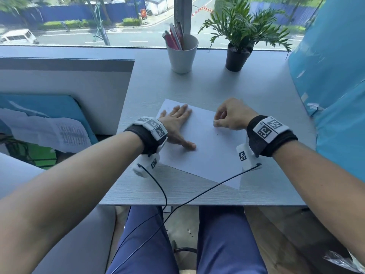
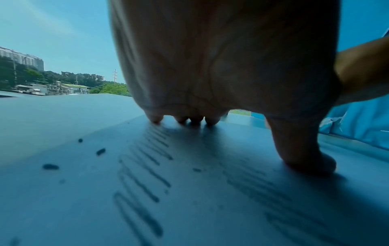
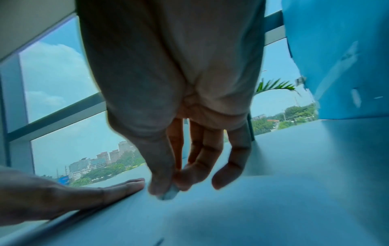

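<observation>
We see a white sheet of paper (image 1: 207,147) lying flat and slightly askew on the pale grey desk (image 1: 256,91), and we place everything else from that sheet. Our left hand (image 1: 175,125) lies on its far-left corner with the fingers straight, the thumb spread and the palm pressed down to pin it. Our right hand (image 1: 231,115) hovers over its far-right edge, fingers curled, with thumb and fingertips pinching a small pale block that we take for an eraser (image 3: 168,195). We cannot tell whether it touches the sheet. We judge the sheet thin, light and limp. It would slide easily on the smooth laminate and crease or tear under a hard rub, so it is best held flat by a spread palm close to the rubbed spot, not lifted by an edge. The eraser looks compact and slightly yielding, easy to grip at its sides between the fingertips. The left wrist view shows rows of soft grey pencil strokes (image 2: 147,166) on the sheet, with dark crumbs (image 2: 50,166) beside them. Beyond the sheet's far edge stand a matte white cup (image 1: 182,56) of pens and a potted plant (image 1: 239,56) in a dark pot.
</observation>
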Demonstrator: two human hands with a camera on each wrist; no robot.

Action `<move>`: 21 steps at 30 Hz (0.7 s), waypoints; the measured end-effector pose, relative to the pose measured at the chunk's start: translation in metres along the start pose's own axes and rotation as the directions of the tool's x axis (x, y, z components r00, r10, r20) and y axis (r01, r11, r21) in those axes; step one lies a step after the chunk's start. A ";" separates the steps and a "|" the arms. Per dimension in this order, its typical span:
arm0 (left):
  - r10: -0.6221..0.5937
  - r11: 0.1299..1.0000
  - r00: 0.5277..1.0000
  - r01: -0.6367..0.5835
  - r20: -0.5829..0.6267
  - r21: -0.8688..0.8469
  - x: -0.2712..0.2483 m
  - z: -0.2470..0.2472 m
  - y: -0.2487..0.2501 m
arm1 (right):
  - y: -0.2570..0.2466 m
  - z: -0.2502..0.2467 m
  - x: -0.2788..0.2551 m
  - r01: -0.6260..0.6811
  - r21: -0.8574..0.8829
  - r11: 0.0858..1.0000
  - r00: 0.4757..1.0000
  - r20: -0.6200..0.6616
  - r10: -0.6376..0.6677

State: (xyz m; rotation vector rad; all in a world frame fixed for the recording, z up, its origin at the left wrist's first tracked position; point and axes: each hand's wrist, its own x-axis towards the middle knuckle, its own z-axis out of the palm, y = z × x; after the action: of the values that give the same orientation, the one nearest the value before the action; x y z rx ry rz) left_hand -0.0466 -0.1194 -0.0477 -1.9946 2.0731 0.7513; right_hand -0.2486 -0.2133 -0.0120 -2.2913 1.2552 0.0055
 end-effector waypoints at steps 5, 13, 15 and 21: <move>-0.014 1.000 1.000 0.014 -0.004 -0.026 0.003 0.003 -0.003 | -0.024 0.014 0.024 0.015 0.105 0.994 0.986 -0.165 0.002; 0.003 1.000 1.000 -0.002 0.005 -0.016 0.007 0.005 -0.005 | -0.026 0.025 0.020 0.073 0.049 0.996 0.995 -0.073 -0.069; -0.001 1.000 1.000 0.001 -0.003 -0.012 0.009 0.006 -0.005 | -0.021 0.021 0.024 0.035 0.091 0.995 0.988 -0.156 -0.020; -0.013 1.000 1.000 0.013 0.012 -0.008 0.008 0.005 -0.003 | -0.025 0.024 0.016 0.093 0.040 0.995 0.994 -0.054 -0.090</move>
State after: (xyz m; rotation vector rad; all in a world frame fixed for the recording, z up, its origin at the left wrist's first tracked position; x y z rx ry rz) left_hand -0.0453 -0.1241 -0.0562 -2.0008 2.0523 0.7678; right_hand -0.2136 -0.2045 -0.0256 -2.3234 1.1633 -0.1135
